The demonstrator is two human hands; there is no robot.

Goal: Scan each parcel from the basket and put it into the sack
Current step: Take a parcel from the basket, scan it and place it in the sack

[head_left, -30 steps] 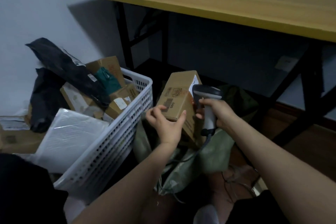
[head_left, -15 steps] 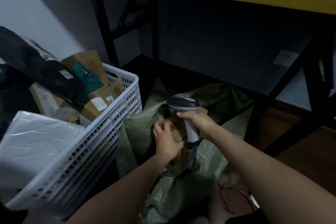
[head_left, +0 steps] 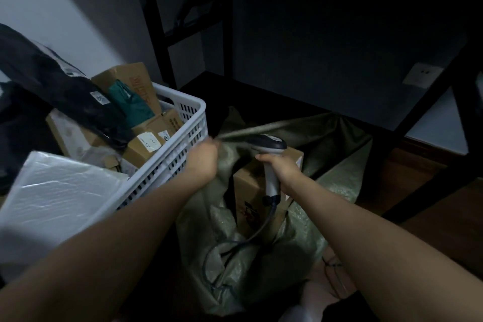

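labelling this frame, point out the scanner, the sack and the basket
scanner (head_left: 269,142), head view, on its dark head
sack (head_left: 339,183), head view, on its right wall
basket (head_left: 162,165), head view, on its white side wall

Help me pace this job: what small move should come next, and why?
Probably the left hand lets go of the sack edge and reaches into the basket: the brown box already sits inside the sack, and the right hand holds the scanner.

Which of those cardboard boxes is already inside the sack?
The brown box behind the scanner, standing in the green sack; the other boxes lie in the white basket.
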